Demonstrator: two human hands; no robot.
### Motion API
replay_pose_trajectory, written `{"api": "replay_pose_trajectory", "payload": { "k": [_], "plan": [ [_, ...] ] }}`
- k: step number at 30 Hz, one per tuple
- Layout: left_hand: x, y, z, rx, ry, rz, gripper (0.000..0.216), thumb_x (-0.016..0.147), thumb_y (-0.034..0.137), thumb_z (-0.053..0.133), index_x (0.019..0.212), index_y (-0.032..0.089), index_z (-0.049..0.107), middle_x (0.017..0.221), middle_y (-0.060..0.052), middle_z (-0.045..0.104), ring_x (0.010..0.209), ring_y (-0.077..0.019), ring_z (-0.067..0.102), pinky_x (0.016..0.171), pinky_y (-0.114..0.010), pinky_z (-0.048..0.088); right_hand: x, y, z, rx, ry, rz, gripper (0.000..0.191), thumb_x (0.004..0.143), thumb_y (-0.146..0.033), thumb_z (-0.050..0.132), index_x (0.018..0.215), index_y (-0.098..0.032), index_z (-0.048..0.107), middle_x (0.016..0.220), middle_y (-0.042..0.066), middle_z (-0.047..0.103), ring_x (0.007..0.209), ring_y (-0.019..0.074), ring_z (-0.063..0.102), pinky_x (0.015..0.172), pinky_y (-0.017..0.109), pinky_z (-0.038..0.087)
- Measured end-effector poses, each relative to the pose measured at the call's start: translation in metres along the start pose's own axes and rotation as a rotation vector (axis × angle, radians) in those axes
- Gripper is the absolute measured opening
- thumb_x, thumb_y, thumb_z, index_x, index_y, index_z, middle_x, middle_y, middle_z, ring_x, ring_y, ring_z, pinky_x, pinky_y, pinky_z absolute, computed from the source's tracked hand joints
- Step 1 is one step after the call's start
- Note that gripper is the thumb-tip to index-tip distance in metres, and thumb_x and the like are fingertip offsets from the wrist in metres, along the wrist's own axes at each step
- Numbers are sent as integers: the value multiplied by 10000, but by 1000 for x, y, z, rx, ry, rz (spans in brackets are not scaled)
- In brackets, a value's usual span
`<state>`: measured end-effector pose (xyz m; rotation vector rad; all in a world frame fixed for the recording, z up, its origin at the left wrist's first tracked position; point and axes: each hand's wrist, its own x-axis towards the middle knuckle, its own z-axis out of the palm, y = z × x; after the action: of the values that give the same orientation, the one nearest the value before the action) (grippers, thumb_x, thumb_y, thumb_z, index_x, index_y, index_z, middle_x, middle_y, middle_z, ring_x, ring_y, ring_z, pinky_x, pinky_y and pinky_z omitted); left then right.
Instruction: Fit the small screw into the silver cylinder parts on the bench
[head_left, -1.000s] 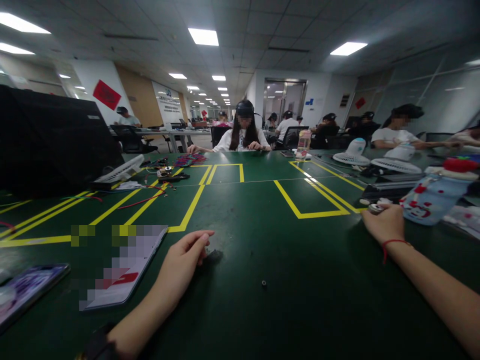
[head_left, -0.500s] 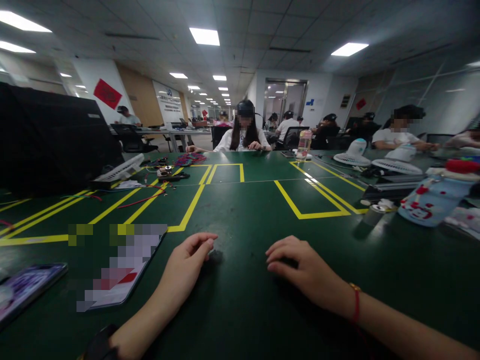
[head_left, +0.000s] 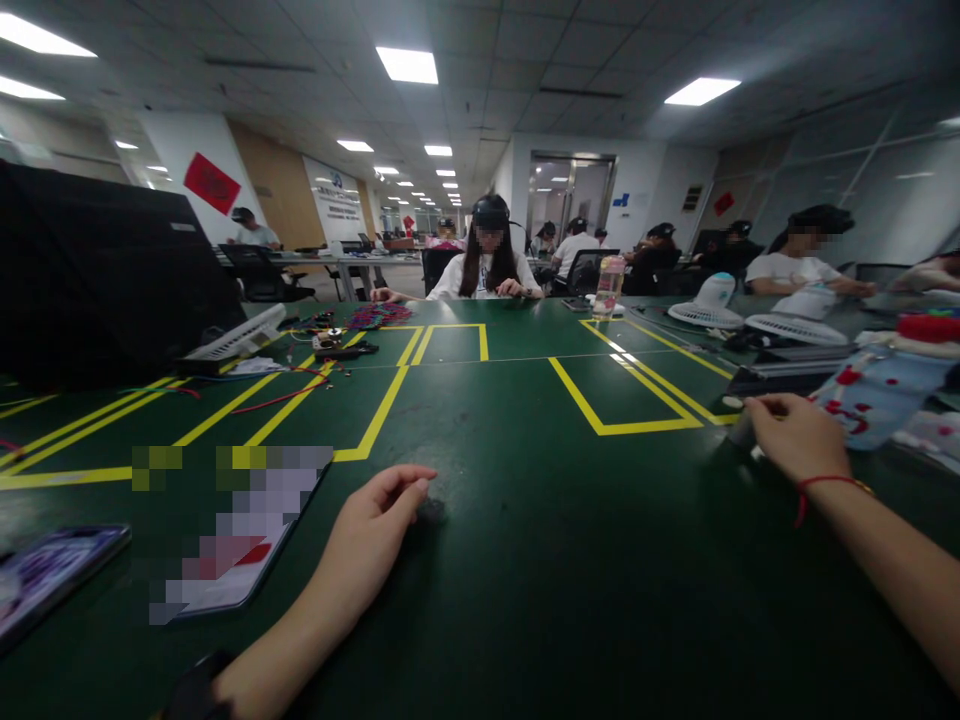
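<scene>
My left hand (head_left: 379,515) rests on the green table with its fingers loosely bent and the thumb slightly apart, and nothing shows in it. To its left lies a phone (head_left: 251,560), partly pixelated. At the right side, my right hand (head_left: 801,438) reaches over a small silver cylinder (head_left: 741,432), thumb and fingers closed about its upper part. My fingers cover much of that cylinder, so its kind is unclear. Just behind this hand stands a light blue bottle (head_left: 877,390) with a red top.
Yellow tape (head_left: 645,430) marks outlines on the green table (head_left: 525,560). Another phone (head_left: 60,575) lies at the left. Wires and small parts (head_left: 330,345) lie farther back, near a black box (head_left: 97,280). White fans (head_left: 799,320) stand at the right. A person (head_left: 487,260) sits opposite.
My right hand has moved from the table's middle out to the right and closed about the silver cylinder. My left hand has stayed where it was.
</scene>
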<state>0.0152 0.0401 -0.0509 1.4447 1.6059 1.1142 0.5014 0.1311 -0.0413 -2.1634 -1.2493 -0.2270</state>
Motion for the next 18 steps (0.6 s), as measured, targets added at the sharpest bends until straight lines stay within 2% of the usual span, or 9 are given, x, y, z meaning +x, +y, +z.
{"api": "replay_pose_trajectory", "payload": {
  "k": [18],
  "plan": [
    [-1, -1, -1, -7, -14, 10, 311, 777, 431, 556, 974, 215, 661, 741, 7, 623, 654, -169, 546, 616, -266, 412, 6, 4, 2, 35, 48, 65, 357, 774, -414, 494, 939, -150, 667, 903, 127, 647, 795, 211, 544, 727, 316, 353]
  ]
}}
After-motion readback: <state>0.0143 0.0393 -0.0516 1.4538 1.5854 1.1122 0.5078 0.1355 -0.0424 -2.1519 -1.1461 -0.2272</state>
